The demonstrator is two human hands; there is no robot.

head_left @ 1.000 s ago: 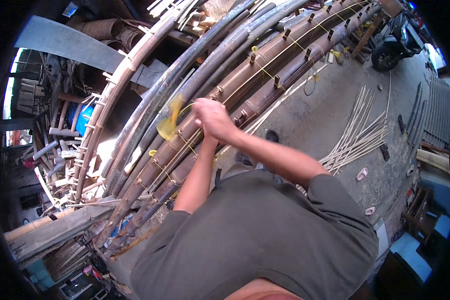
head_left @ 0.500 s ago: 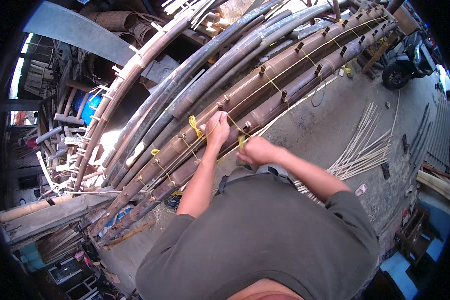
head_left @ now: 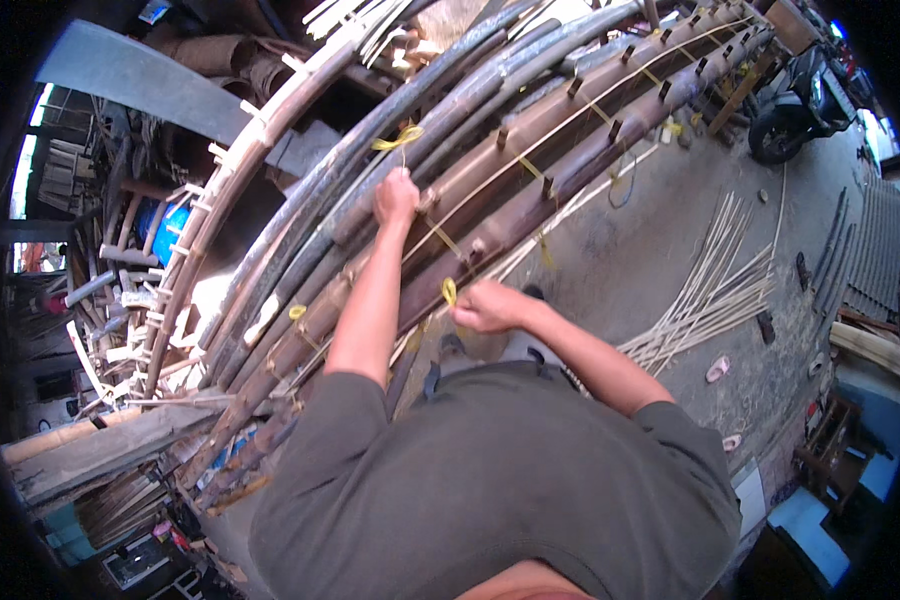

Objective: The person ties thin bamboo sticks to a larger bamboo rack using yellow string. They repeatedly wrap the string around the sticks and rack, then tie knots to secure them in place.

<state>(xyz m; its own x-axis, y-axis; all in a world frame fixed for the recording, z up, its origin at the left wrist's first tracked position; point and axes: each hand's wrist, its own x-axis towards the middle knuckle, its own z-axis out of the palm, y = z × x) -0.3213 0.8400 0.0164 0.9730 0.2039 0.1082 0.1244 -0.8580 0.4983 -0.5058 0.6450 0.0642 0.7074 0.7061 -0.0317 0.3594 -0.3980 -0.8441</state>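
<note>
the wide head-worn fisheye view looks down, close over the shirt (head_left: 500, 470), toward the bamboo poles (head_left: 512, 216).

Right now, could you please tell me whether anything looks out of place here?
Yes: the thin pale sticks lie fanned and crossed on the floor, right of the pegged bamboo poles, rather than squarely stacked, which looks untidy.

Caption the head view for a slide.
Left hand and right hand hold yellow cord at pegged bamboo poles; pale strips lie at right.
</note>
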